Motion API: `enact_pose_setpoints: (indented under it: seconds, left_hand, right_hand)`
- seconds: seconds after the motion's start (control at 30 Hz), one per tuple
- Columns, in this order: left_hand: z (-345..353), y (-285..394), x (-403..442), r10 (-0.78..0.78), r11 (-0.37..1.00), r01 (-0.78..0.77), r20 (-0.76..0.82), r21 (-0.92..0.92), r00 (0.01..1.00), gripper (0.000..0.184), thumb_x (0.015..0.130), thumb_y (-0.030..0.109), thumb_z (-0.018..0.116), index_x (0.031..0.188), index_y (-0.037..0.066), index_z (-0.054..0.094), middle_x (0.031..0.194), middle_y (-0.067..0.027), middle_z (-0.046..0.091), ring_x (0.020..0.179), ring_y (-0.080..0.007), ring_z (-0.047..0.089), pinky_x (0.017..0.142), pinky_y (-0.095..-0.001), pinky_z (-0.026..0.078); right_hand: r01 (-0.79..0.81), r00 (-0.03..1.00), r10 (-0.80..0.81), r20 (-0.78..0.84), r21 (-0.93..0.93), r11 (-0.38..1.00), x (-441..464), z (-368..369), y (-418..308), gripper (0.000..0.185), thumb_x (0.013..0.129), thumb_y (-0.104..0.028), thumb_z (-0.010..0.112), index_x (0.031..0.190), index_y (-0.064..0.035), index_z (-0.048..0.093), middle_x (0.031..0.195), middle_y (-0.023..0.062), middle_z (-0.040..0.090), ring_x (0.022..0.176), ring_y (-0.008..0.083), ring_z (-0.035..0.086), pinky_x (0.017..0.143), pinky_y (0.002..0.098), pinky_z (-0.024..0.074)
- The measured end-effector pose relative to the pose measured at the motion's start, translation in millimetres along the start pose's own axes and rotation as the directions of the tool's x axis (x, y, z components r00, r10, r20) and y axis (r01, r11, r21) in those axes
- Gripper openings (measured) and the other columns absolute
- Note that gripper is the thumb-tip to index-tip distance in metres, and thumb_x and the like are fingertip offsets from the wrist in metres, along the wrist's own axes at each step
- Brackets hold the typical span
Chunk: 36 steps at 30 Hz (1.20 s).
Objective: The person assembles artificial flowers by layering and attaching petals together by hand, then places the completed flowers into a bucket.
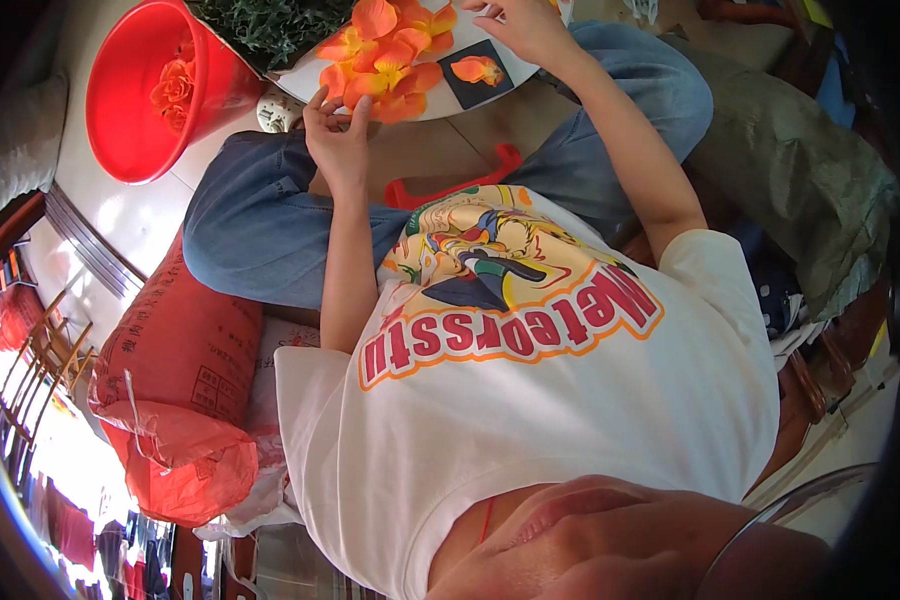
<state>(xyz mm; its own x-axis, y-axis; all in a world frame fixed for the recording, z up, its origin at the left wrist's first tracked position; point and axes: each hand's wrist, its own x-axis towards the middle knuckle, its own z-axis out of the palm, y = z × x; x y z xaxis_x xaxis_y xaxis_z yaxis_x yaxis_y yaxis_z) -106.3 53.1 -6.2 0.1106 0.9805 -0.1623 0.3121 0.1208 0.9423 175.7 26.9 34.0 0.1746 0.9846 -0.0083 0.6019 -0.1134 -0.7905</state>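
Observation:
Orange-yellow artificial petals (395, 65) lie in a loose pile on a white round surface (510, 98). At the pile's near left edge is my left hand (338, 140), its thumb and forefinger apart and touching the outer petals. My right hand (530, 30) reaches over the surface to the right of the pile, fingers stretched out and apart; the top of the frame cuts off part of it, and I see nothing held. Below it, a single orange petal (477, 70) rests on a small dark square (470, 92).
Left of the surface stands a red bucket (110, 130) with orange artificial flowers (175, 90) inside. Dark green foliage (280, 30) lies at the top. A red sack (185, 340) sits beside my left leg, and a red plastic frame (455, 187) shows between my legs.

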Motion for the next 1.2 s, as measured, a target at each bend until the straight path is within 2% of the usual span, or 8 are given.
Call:
enact_pose_setpoints:
  seconds: [0.2, 0.43, 0.5, 0.7, 0.83, 0.97, 1.13, 1.2]
  left_hand:
    - [-1.1, -12.0, 4.1, -0.058, 0.991, 0.060, 0.020, -0.118, 0.998, 0.043, 0.080, 0.006, 0.077, 0.119, -0.001, 0.059, 0.084, -0.0037, 0.064, 0.068, -0.0057, 0.051, 0.064, -0.0196, 0.044]
    - [-3.6, -16.5, 5.1, -0.074, 0.985, 0.074, 0.010, -0.157, 0.997, 0.040, 0.080, 0.004, 0.076, 0.117, -0.001, 0.061, 0.082, -0.0012, 0.061, 0.068, -0.0050, 0.051, 0.063, -0.0186, 0.044]
    - [-3.4, -15.8, 4.5, -0.070, 0.981, 0.069, 0.001, -0.179, 0.998, 0.039, 0.081, 0.004, 0.075, 0.116, -0.001, 0.061, 0.083, -0.0012, 0.060, 0.067, -0.0050, 0.051, 0.063, -0.0185, 0.044]
    - [1.5, 4.7, 0.5, 0.033, 0.994, -0.036, -0.037, -0.100, 0.999, 0.036, 0.082, 0.004, 0.073, 0.115, -0.002, 0.060, 0.093, -0.0036, 0.060, 0.073, -0.0072, 0.054, 0.065, -0.0206, 0.047]
    - [-1.0, 32.7, -7.9, 0.298, 0.920, -0.264, -0.079, 0.289, 0.951, 0.034, 0.084, 0.004, 0.071, 0.114, -0.003, 0.059, 0.098, -0.0052, 0.060, 0.079, -0.0110, 0.056, 0.070, -0.0245, 0.050]
    - [10.6, 54.6, -21.7, 0.044, 0.982, -0.032, 0.063, -0.189, 0.997, 0.032, 0.090, 0.012, 0.068, 0.116, -0.004, 0.058, 0.108, -0.0107, 0.063, 0.089, -0.0169, 0.062, 0.079, -0.0262, 0.051]
    - [22.4, 87.4, -31.9, -0.179, 0.523, 0.628, 0.646, -0.576, 0.742, 0.038, 0.097, 0.027, 0.060, 0.120, -0.004, 0.057, 0.116, -0.0176, 0.064, 0.104, -0.0226, 0.065, 0.089, -0.0306, 0.052]
    - [25.4, 99.9, -32.3, -0.203, 0.440, 0.677, 0.669, -0.590, 0.715, 0.036, 0.098, 0.026, 0.058, 0.119, -0.003, 0.058, 0.115, -0.0159, 0.065, 0.102, -0.0210, 0.065, 0.089, -0.0322, 0.053]
  right_hand:
    - [0.453, 0.890, -0.455, 0.013, -0.126, 0.883, 29.5, 16.7, 8.9, 0.025, 0.075, -0.002, 0.062, 0.100, -0.0012, 0.063, 0.097, 0.0163, 0.061, 0.097, 0.0372, 0.056, 0.082, 0.0430, 0.0467]
    - [0.495, 0.868, -0.485, 0.101, -0.109, 0.862, 47.7, 21.0, 36.4, 0.024, 0.070, 0.001, 0.063, 0.094, 0.0000, 0.063, 0.093, 0.0156, 0.061, 0.092, 0.0362, 0.056, 0.079, 0.0428, 0.0471]
    - [0.484, 0.859, -0.492, 0.144, 0.089, 0.871, 50.9, 19.7, 44.3, 0.018, 0.073, 0.001, 0.063, 0.092, 0.0001, 0.063, 0.089, 0.0140, 0.063, 0.086, 0.0311, 0.061, 0.076, 0.0399, 0.0486]
    - [-0.175, 0.953, 0.040, 0.301, 0.438, 0.882, 33.8, -13.6, 10.4, 0.008, 0.081, -0.004, 0.069, 0.088, -0.0007, 0.065, 0.083, 0.0071, 0.066, 0.078, 0.0122, 0.061, 0.068, 0.0290, 0.0490]
    - [0.079, 0.987, -0.111, 0.120, 0.244, 0.967, 23.9, -27.1, -15.6, 0.012, 0.081, -0.006, 0.072, 0.090, -0.0008, 0.066, 0.086, 0.0059, 0.065, 0.077, 0.0136, 0.061, 0.067, 0.0298, 0.0492]
    - [0.450, 0.871, -0.476, -0.121, -0.190, 0.873, -8.1, -33.2, -55.3, 0.012, 0.082, -0.009, 0.073, 0.089, -0.0013, 0.066, 0.084, 0.0027, 0.062, 0.073, 0.0134, 0.059, 0.067, 0.0277, 0.0480]
    - [0.635, 0.648, -0.752, -0.121, -0.461, 0.621, -49.8, -30.2, -66.7, 0.026, 0.067, -0.008, 0.075, 0.093, -0.0111, 0.072, 0.089, 0.0021, 0.063, 0.077, 0.0193, 0.059, 0.067, 0.0324, 0.0476]
    - [0.678, 0.607, -0.790, -0.088, -0.462, 0.572, -65.1, -31.2, -73.2, 0.030, 0.064, -0.004, 0.077, 0.093, -0.0115, 0.073, 0.088, 0.0016, 0.062, 0.077, 0.0199, 0.057, 0.065, 0.0333, 0.0460]
